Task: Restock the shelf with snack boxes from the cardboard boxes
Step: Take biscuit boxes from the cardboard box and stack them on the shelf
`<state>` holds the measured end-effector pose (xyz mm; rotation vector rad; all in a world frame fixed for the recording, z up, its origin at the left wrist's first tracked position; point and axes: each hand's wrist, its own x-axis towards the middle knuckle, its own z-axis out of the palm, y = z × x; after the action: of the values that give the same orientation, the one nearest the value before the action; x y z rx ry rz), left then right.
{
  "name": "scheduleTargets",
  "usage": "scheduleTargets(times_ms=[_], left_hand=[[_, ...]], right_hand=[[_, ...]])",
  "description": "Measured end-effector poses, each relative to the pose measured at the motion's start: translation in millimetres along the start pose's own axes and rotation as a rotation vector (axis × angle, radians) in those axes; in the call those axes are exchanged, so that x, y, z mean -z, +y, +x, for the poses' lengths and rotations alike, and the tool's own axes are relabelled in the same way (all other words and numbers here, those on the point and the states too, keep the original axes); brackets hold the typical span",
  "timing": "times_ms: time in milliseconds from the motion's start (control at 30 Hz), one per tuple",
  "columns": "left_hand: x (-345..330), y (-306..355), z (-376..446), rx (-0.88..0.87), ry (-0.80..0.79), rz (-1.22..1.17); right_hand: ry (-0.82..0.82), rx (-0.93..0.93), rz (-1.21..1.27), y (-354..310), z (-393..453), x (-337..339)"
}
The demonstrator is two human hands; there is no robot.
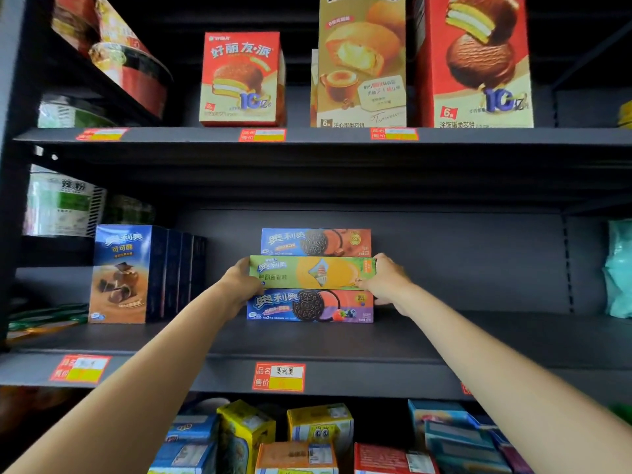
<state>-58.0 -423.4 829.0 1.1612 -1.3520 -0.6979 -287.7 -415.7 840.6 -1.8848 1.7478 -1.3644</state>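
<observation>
A stack of long cookie boxes lies on the middle shelf (342,343). The green box (307,272) sits on the purple-and-blue box (309,306), and an orange-and-blue box (316,241) stands just behind and above them. My left hand (241,282) grips the green box's left end. My right hand (388,280) grips its right end, fingers reaching down beside the purple box. No cardboard box is in view.
A row of upright blue cocoa wafer boxes (130,273) stands left of the stack. Pie boxes (242,78) line the upper shelf. Mixed small snack boxes (318,429) fill the shelf below. A teal bag (619,268) sits at the far right.
</observation>
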Motion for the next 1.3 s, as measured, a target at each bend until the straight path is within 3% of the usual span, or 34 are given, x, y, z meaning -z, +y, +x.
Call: scheduleTargets(times_ms=[233, 433, 567, 667, 800, 900, 967, 1033, 1100, 1300], left_hand=[[-2.1, -1.9, 2.5, 0.001, -0.042, 0.003], [-5.3, -4.7, 3.5, 0.005, -0.045, 0.18], [-2.8, -0.6, -9.3, -0.04, 0.128, 0.377], [6.0, 10.6, -39.9, -0.21, 0.301, 0.473], [24.8, 10.2, -103.4, -0.548, 0.5, 0.332], [50.3, -12.4, -160.4, -0.726, 0.56, 0.244], [76.4, -45.4, -197.4, -0.778, 0.575, 0.225], [107.5, -98.1, -236.5, -0.728, 0.579, 0.268], [137.3, -169.3, -284.6, -0.582, 0.519, 0.383], [183.4, -379.3, -450.3, 0.33, 0.126, 0.649]], right_hand=[[0.007, -0.014, -0.115, -5.3, 2.6, 1.8], [0.014, -0.032, -0.179, -8.2, 5.6, -0.7], [0.06, 0.01, -0.215, -12.9, -6.1, 2.7], [0.186, 0.254, -0.386, -30.9, -39.1, 2.8], [0.252, 0.812, -0.533, -72.7, -114.7, -20.6], [0.177, 1.027, -0.354, -96.4, -179.4, -67.9], [0.116, 1.066, -0.189, -96.3, -226.6, -110.3], [0.025, 1.023, -0.093, -78.9, -277.8, -162.4], [-0.176, 0.913, -0.089, -43.3, -334.1, -218.8], [-1.119, 0.37, -0.495, 108.8, -491.8, -343.5]])
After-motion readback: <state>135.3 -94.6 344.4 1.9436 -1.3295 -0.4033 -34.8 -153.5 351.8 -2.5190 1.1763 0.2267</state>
